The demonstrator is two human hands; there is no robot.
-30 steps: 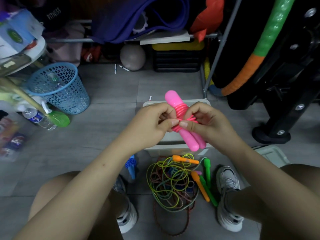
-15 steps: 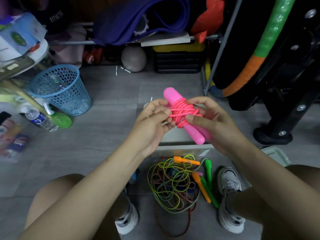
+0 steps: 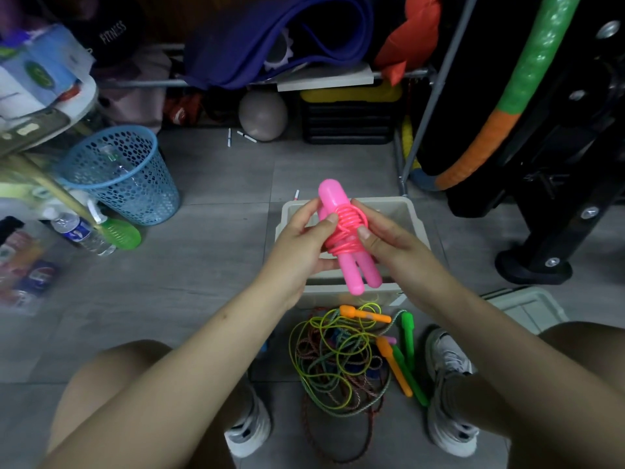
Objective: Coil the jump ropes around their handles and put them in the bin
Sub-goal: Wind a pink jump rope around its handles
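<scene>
A pink jump rope [image 3: 345,231], its cord wound tightly round the two pink handles, is held above the beige bin [image 3: 417,225]. My left hand [image 3: 301,242] grips the bundle from the left, thumb pressed on the coils. My right hand [image 3: 389,242] grips it from the right, thumb on the cord. On the floor between my feet lies a tangle of other jump ropes [image 3: 338,363], yellow-green, dark red and grey, with orange handles [image 3: 394,365] and green handles [image 3: 407,330].
A blue mesh basket [image 3: 118,177] stands at the left, with a water bottle [image 3: 79,231] and a green-capped bottle beside it. A bin lid [image 3: 527,308] lies at the right. A rack, a grey ball [image 3: 262,116] and black gym equipment [image 3: 548,164] fill the back and right.
The loose cord that the left hand was pulling has been drawn tight onto the handles. The bundle now stands more upright over the bin, both hands closed round it.
</scene>
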